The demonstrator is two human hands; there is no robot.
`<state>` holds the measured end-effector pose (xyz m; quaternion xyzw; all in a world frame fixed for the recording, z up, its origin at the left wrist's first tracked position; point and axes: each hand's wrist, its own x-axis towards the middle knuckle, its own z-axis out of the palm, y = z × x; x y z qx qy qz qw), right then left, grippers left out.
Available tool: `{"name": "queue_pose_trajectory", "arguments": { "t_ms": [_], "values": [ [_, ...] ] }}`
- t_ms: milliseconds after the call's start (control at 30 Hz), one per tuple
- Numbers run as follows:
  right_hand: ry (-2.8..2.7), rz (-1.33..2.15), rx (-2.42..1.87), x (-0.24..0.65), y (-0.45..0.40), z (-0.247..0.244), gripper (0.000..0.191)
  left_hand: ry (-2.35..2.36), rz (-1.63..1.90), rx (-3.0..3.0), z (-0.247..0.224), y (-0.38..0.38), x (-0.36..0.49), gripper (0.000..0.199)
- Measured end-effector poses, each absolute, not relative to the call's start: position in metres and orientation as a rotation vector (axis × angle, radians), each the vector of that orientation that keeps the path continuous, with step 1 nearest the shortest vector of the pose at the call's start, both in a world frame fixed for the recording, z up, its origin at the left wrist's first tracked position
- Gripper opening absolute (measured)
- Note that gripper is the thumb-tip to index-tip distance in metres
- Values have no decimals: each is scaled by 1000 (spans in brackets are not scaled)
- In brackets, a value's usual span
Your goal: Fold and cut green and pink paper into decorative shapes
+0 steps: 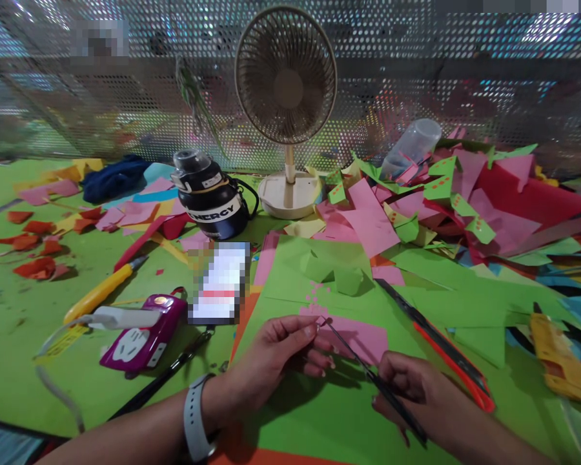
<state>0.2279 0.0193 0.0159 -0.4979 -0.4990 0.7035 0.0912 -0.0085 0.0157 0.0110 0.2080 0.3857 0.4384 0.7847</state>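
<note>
My left hand [290,345], with a pale watch band on its wrist, pinches a tiny pink paper piece [322,320] between thumb and index finger. In my right hand [409,391] is a thin dark pen-like tool [372,376], slanting up to the left. Its fine tip meets the small piece at my left fingertips. Behind and below the hands lies a pink paper rectangle [361,337] on green sheets [290,413]. Several tiny pink bits [313,292] are scattered just above it, near a folded green scrap [346,279].
A red-and-black cutter [458,361] lies right of my hands. On the left are a phone [220,284], a purple device [148,336] and a yellow knife [101,290]. Farther back stand a black bottle [213,200], a fan [288,194] and heaped paper scraps [372,219].
</note>
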Motion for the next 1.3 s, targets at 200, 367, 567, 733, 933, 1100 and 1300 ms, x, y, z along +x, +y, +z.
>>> {"name": "queue_pose_trajectory", "arguments": {
  "t_ms": [200, 367, 567, 733, 933, 1100, 1300],
  "values": [
    [-1473, 2096, -1480, 230, 18, 13, 43, 835, 942, 444, 13, 16, -9, 19],
    [-1454, 2097, -1447, 232, 17, 10, 43, 846, 939, 434, 13, 16, -9, 19],
    [-1441, 2078, -1470, 232, 17, 8, 43, 887, 917, 438, 12, 16, -9, 20],
    [-1446, 2082, -1461, 232, 17, 7, 44, 871, 911, 451, 12, 16, -9, 18],
    [-1437, 2089, -1461, 230, 19, 12, 46, 872, 923, 442, 13, 17, -9, 16],
    [-1450, 2094, -1444, 230, 22, 18, 43, 864, 958, 452, 11, 15, -9, 16],
    [-1492, 2096, -1471, 230, 18, 15, 42, 828, 972, 438, 9, 16, -9, 17]
  ]
}}
